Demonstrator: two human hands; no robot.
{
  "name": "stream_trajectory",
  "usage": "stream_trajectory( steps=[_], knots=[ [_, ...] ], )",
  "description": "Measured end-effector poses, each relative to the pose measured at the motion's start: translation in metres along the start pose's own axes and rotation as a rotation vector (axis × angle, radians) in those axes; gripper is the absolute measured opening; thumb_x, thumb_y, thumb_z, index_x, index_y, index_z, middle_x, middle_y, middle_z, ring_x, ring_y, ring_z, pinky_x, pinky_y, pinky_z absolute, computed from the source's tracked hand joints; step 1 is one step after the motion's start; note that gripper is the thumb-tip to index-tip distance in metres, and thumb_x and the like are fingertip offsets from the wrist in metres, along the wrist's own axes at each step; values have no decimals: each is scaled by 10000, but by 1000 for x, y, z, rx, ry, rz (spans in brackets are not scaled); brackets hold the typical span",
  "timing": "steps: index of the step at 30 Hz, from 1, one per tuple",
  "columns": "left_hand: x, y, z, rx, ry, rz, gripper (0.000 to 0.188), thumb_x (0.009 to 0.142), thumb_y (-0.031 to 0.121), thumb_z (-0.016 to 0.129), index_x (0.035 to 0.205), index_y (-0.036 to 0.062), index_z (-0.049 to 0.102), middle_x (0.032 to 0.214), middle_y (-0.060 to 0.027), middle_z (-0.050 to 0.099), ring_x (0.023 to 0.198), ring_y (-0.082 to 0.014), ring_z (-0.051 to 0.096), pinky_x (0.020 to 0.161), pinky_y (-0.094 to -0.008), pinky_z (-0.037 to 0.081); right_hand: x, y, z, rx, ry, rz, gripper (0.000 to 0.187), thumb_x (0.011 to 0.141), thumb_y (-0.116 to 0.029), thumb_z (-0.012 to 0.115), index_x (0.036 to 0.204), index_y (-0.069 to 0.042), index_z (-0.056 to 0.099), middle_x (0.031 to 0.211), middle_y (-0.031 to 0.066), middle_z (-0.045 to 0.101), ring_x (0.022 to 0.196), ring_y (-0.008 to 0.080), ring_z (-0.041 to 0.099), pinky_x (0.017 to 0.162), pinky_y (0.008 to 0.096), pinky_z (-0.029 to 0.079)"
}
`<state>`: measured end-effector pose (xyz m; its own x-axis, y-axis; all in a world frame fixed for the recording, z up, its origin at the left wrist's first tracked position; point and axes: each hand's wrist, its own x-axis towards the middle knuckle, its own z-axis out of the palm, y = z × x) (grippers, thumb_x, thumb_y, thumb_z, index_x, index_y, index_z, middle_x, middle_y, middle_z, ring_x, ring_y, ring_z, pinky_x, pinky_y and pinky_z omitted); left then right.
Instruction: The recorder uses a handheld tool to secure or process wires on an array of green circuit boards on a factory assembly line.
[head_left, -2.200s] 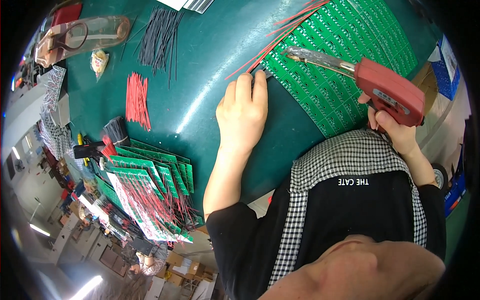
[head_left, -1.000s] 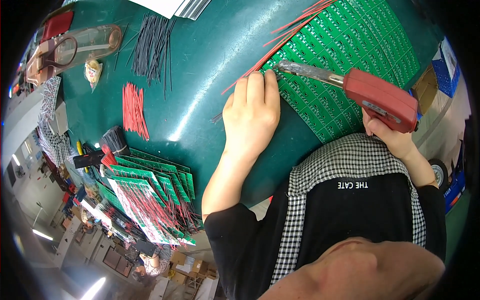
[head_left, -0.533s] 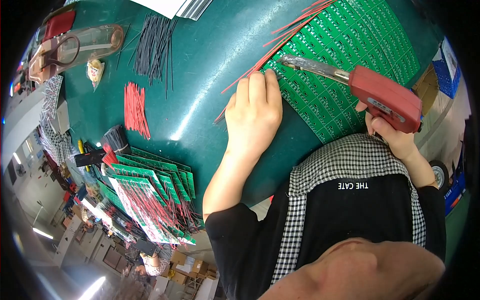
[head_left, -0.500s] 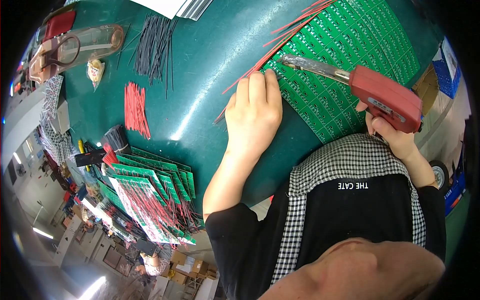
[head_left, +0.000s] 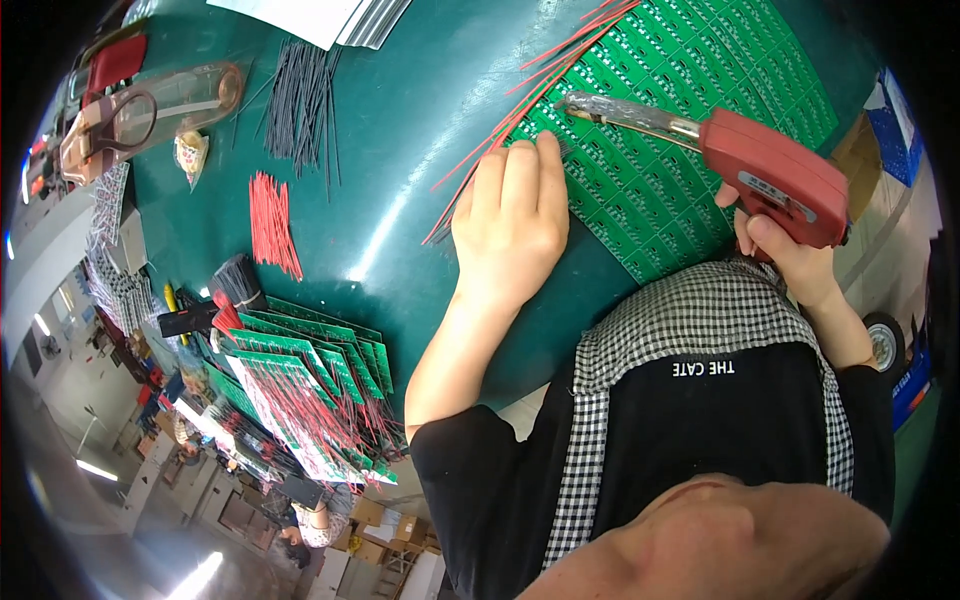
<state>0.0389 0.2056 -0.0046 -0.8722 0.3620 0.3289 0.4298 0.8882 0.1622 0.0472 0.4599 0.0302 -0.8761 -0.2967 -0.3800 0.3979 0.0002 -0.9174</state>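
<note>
My right hand (head_left: 793, 258) grips the handle of a red soldering gun (head_left: 775, 175). Its long, silver-wrapped barrel points left over a panel of green circuit boards (head_left: 655, 175), the tip just above my left fingertips. My left hand (head_left: 512, 215) rests at the panel's left edge, fingers bent and pressed together. What the fingertips pinch is hidden beneath them, though thin dark strands show beside the index finger. Red wires (head_left: 545, 90) lie along the panel's left edge and run down to my left hand.
Black wires (head_left: 303, 105) and a red wire bundle (head_left: 272, 228) lie on the green table (head_left: 400, 130). Stacked green boards with red wires (head_left: 315, 390) stand at lower left. A clear pitcher (head_left: 165, 108), a small packet (head_left: 191, 155) and paper sheets (head_left: 300, 15) sit farther off.
The soldering gun has risen slightly and tilted, its tip a little farther from my left fingers. My left hand stays at the panel edge. The whole view has shifted slightly.
</note>
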Motion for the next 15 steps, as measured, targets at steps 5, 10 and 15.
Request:
stream_trajectory(
  steps=[5, 10, 15],
  knots=[
    [6, -6, 10, 69, -6, 75, 259, 641, 57, 568, 891, -3, 593, 747, -48, 487, 682, -158, 504, 541, -241, 457, 4, 0, 1, 2, -1, 4, 319, 794, -65, 595, 1099, -6, 524, 899, 58, 591, 604, 58, 478, 524, 192, 410],
    [7, -6, 10, 56, -9, 66, 248, 644, 58, 574, 885, 0, 591, 758, -50, 492, 688, -159, 504, 543, -241, 461, 3, 1, -1, -108, -52, 11, 418, 826, -199, 567, 1145, 39, 442, 841, 91, 525, 571, 99, 450, 516, 226, 381],
    [4, -5, 10, 46, -14, 71, 239, 649, 57, 574, 881, 0, 589, 772, -55, 504, 708, -166, 515, 564, -246, 470, -1, 4, -1, -47, 13, 39, 256, 763, -105, 658, 977, -3, 560, 796, 34, 573, 607, 70, 504, 529, 202, 419]
  ],
)
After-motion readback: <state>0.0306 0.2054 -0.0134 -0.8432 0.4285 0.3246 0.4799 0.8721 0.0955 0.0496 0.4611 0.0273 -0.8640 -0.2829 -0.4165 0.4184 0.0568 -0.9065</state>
